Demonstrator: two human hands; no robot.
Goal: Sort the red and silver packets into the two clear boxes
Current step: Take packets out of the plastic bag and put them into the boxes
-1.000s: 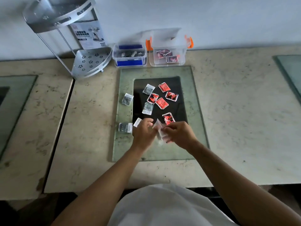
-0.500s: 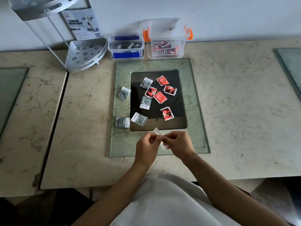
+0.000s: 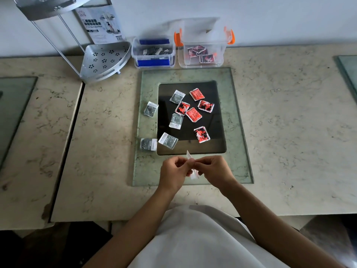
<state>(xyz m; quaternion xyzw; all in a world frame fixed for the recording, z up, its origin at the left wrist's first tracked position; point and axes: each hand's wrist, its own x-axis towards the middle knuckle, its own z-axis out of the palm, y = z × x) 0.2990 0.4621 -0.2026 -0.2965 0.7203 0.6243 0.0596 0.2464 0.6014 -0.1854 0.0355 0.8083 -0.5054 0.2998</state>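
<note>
Several red packets (image 3: 195, 114) and several silver packets (image 3: 176, 120) lie scattered on a dark panel set in a glass plate (image 3: 237, 132). Two silver packets (image 3: 150, 108) rest on the plate's left strip. My left hand (image 3: 173, 172) and my right hand (image 3: 214, 170) meet near the plate's front edge, both pinching one small clear packet with a red strip (image 3: 190, 157). At the back stand a clear box with blue clips (image 3: 153, 53) holding silver packets and a clear box with orange clips (image 3: 202, 49) holding red packets.
A metal corner shelf rack (image 3: 102, 60) and its printed card (image 3: 100, 22) stand at the back left, against the wall. Marble counter (image 3: 289, 132) surrounds the plate. A seam splits the counter on the left, and another glass plate (image 3: 347, 68) shows at the far right.
Both hands drew back from the dark panel toward me with the small packet between them. A silver packet formerly under my left hand now lies uncovered. The camera tilted slightly.
</note>
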